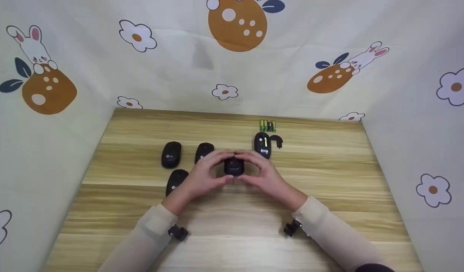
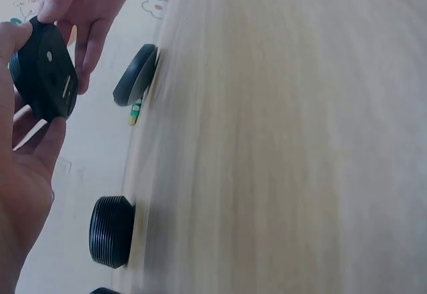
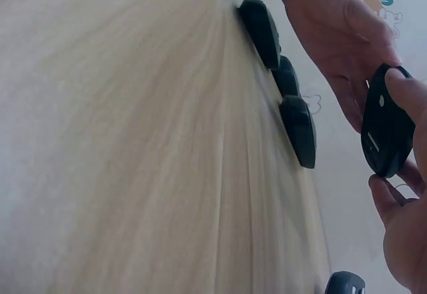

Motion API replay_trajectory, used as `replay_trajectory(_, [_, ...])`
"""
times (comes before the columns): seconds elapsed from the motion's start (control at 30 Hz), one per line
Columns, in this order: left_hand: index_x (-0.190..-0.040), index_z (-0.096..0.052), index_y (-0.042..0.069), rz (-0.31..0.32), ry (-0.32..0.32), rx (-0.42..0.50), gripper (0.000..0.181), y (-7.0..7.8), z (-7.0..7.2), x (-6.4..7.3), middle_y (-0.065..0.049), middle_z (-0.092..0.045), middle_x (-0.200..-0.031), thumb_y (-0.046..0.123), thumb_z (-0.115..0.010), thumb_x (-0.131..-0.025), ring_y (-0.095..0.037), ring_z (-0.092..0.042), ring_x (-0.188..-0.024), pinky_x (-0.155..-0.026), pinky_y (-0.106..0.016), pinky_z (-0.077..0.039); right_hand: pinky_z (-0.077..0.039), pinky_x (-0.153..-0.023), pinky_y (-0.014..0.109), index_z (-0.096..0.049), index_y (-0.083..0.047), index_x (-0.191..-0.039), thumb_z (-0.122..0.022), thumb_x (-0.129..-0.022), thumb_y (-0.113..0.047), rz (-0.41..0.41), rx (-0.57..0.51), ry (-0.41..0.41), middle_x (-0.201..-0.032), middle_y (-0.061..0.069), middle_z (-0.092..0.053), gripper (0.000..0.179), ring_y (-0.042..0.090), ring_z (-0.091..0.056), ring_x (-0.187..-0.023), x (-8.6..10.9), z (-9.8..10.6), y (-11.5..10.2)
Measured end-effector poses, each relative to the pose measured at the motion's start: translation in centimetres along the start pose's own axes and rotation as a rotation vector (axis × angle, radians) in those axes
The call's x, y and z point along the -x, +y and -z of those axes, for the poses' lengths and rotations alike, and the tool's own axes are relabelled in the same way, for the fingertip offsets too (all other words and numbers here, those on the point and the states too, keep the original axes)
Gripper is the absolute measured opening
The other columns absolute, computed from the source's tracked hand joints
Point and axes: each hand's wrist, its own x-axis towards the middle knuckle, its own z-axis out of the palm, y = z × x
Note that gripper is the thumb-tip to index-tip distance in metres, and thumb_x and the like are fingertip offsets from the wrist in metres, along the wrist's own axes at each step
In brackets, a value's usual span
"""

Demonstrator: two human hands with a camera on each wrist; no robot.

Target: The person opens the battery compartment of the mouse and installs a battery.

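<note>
Between both hands is a black computer mouse (image 1: 234, 167), raised off the table, its underside visible in the left wrist view (image 2: 47, 74) and the right wrist view (image 3: 387, 124). My left hand (image 1: 203, 175) grips one side of it with thumb and fingers. On the opposite side, my right hand (image 1: 265, 174) holds it in the same way. Just beyond the right hand lies another mouse (image 1: 262, 145), belly up, with its battery slot uncovered and a battery (image 1: 266, 142) inside. Its detached black cover (image 1: 278, 141) lies beside it.
Several small batteries (image 1: 267, 125) stand in a row behind the uncovered mouse. Left of the hands are three more black mice: one far left (image 1: 171, 155), one behind the left hand (image 1: 204, 150), one beside the left wrist (image 1: 176, 178). Patterned cloth (image 1: 171, 75) walls the wooden table (image 1: 330, 170).
</note>
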Motion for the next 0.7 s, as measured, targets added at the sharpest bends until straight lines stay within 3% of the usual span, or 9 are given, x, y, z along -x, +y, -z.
replay_trajectory(0.2, [-0.150, -0.067, 0.016, -0.042, 0.054, 0.064, 0.060, 0.4, -0.6, -0.5, 0.000, -0.063, -0.154, 0.026, -0.089, -0.096, -0.021, -0.057, -0.145, -0.117, -0.035, -0.052, -0.045, -0.124, 0.040, -0.067, -0.007, -0.150, -0.087, -0.092, -0.004, -0.003, -0.078, 0.038, -0.160, 0.011, -0.059, 0.062, 0.032, -0.054, -0.150, 0.2, 0.0, -0.2])
replay_trajectory(0.47, [-0.145, -0.072, 0.018, -0.134, 0.127, 0.075, 0.057, 0.7, -1.0, -1.0, 0.000, -0.066, -0.151, 0.012, -0.092, -0.091, -0.024, -0.061, -0.141, -0.115, -0.036, -0.054, -0.042, -0.125, 0.040, -0.064, -0.005, -0.154, -0.084, -0.095, 0.000, -0.016, -0.170, 0.073, -0.167, 0.014, -0.051, 0.063, 0.033, -0.050, -0.154, 0.2, 0.0, -0.6])
replay_trajectory(0.7, [-0.143, -0.074, 0.019, -0.134, 0.142, 0.080, 0.053, 1.0, -1.2, -1.5, 0.002, -0.067, -0.150, 0.017, -0.092, -0.092, -0.023, -0.062, -0.140, -0.115, -0.036, -0.054, -0.041, -0.126, 0.040, -0.063, -0.003, -0.154, -0.083, -0.095, 0.000, -0.015, -0.194, 0.102, -0.166, 0.018, -0.051, 0.062, 0.035, -0.045, -0.157, 0.3, 0.0, -0.8])
